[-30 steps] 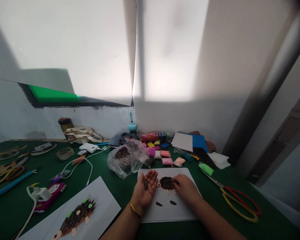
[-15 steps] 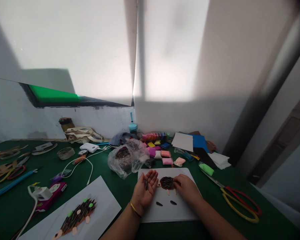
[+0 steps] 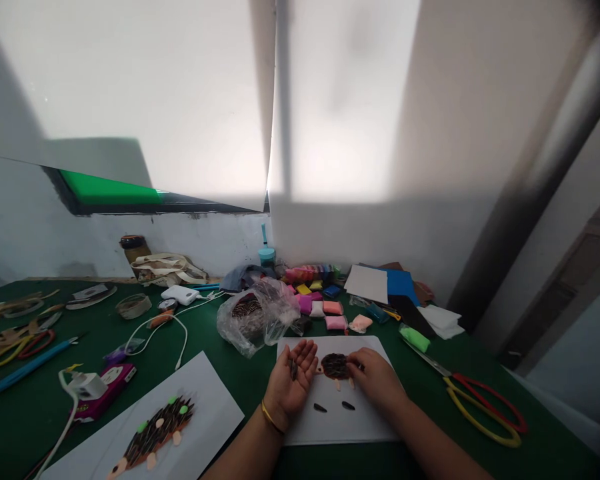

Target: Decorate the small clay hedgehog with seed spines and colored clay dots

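Palm up and cupped, my left hand (image 3: pixel 293 387) holds a few dark sunflower seeds (image 3: pixel 293 369) in its palm, fingers extended. My right hand (image 3: pixel 373 377) is pinched at the right end of a small hedgehog figure (image 3: pixel 335 366), touching it; what the fingertips hold is hidden. The figure has a brown body covered in seeds and pale feet, and lies on a white sheet (image 3: pixel 350 427). Below it on the sheet are two loose seeds, a left seed (image 3: pixel 320 408) and a right seed (image 3: pixel 348 405).
A larger seed hedgehog (image 3: pixel 155 430) with green dots lies on paper at left. Behind my hands are a plastic bag of seeds (image 3: pixel 250 317) and several coloured clay packs (image 3: pixel 333 307). Large scissors (image 3: pixel 485 407) lie at right, a power bank (image 3: pixel 107 393) and white cable at left.
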{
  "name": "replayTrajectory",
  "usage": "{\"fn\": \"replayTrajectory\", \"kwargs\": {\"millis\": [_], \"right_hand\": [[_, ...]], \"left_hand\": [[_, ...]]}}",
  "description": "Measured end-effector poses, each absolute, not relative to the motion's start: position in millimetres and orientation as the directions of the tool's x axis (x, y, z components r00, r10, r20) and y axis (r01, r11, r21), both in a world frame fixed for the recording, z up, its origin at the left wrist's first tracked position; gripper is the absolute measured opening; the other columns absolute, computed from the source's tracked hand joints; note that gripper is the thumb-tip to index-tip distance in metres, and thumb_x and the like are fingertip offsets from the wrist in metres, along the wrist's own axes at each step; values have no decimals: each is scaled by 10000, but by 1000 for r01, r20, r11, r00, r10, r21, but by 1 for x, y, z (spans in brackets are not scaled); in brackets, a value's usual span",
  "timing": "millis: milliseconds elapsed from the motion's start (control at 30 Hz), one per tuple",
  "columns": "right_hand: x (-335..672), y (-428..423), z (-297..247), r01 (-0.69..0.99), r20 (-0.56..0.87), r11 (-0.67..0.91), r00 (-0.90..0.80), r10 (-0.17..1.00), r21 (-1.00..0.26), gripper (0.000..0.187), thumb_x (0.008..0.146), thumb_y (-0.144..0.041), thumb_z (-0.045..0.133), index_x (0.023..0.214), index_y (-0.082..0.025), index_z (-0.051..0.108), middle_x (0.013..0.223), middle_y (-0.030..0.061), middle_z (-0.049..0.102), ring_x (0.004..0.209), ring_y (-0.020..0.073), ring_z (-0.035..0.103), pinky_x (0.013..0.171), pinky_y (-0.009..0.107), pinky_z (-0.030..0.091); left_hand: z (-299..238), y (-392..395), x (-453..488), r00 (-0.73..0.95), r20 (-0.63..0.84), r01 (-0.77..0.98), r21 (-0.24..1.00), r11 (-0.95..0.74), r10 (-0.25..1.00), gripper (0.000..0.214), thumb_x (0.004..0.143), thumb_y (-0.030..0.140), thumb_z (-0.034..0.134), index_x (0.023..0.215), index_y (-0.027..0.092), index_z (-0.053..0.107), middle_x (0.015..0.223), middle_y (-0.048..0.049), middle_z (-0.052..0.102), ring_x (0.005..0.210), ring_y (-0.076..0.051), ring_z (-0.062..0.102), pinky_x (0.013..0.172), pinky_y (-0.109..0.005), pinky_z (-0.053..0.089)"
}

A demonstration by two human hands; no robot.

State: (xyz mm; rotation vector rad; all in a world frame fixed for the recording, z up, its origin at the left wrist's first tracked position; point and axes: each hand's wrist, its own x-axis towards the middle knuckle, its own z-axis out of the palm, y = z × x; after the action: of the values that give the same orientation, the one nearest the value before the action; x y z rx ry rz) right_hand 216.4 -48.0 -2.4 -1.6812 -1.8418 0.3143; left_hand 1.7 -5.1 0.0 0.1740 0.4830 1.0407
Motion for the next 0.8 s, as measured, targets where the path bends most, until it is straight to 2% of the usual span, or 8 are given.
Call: {"fn": "replayTrajectory", "kwargs": {"millis": [133, 267, 367, 533, 600, 700, 800], "right_hand": [[210, -53, 9, 774, 334, 206, 7, 943, -599, 189, 836, -255, 469, 872, -226, 653, 886, 47, 626, 875, 189, 554, 772, 296, 422], [181, -56, 26, 756, 404, 363, -143, 904, -544, 176, 843, -229, 486, 829, -224, 661, 827, 34, 612, 833, 175, 544, 766, 292, 412], [153, -53, 33, 725, 442, 466, -245, 863, -508, 164, 827, -197, 511, 874, -232, 664, 884, 30, 615, 869, 172, 534, 786, 294, 402], [126, -42, 30, 753, 410, 477, -299, 862, -455, 103, 757, -211, 606, 838, -220, 668, 896, 30, 604, 863, 176, 530, 770, 300, 405], [124, -41, 30, 742, 420, 493, -310, 853, -454, 94, 772, -208, 585, 822, -218, 664, 905, 30, 609, 871, 170, 536, 782, 296, 406], [132, -42, 35, 690, 465, 499, -259, 846, -524, 149, 836, -221, 490, 822, -221, 638, 883, 22, 627, 854, 154, 555, 784, 277, 408], [158, -40, 38, 633, 418, 332, -15, 908, -699, 262, 906, -329, 361, 830, -217, 585, 776, 17, 636, 713, 147, 575, 664, 252, 418]], "left_hand": [[-1, -5, 1, 451, -274, -777, 348, 525, 849, 325, 899, 338, 456, 1119, 115, 543, 1224, -174, 569, 1191, -250, 506, 939, -367, 472], [3, -9, 1, 538, -226, -741, 334, 583, 812, 380, 894, 375, 459, 1157, 109, 529, 1266, -171, 544, 1199, -265, 496, 943, -376, 463], [7, -13, 1, 591, -205, -695, 363, 621, 781, 426, 900, 399, 434, 1203, 109, 511, 1240, -163, 566, 1132, -242, 553, 891, -330, 489], [9, -16, 2, 622, -157, -662, 418, 622, 768, 439, 912, 422, 380, 1226, 145, 512, 1124, -145, 634, 1050, -258, 602, 904, -404, 476], [8, -16, 2, 633, -147, -664, 402, 631, 760, 427, 919, 412, 365, 1219, 148, 517, 1090, -133, 650, 1018, -242, 617, 903, -391, 477], [6, -14, 1, 636, -151, -678, 357, 642, 756, 404, 920, 388, 382, 1187, 128, 537, 1051, -122, 665, 963, -199, 639, 892, -327, 485], [5, -10, -1, 564, -183, -732, 340, 590, 805, 391, 906, 390, 422, 1136, 105, 559, 1146, -153, 623, 1085, -228, 585, 941, -350, 461]]}}
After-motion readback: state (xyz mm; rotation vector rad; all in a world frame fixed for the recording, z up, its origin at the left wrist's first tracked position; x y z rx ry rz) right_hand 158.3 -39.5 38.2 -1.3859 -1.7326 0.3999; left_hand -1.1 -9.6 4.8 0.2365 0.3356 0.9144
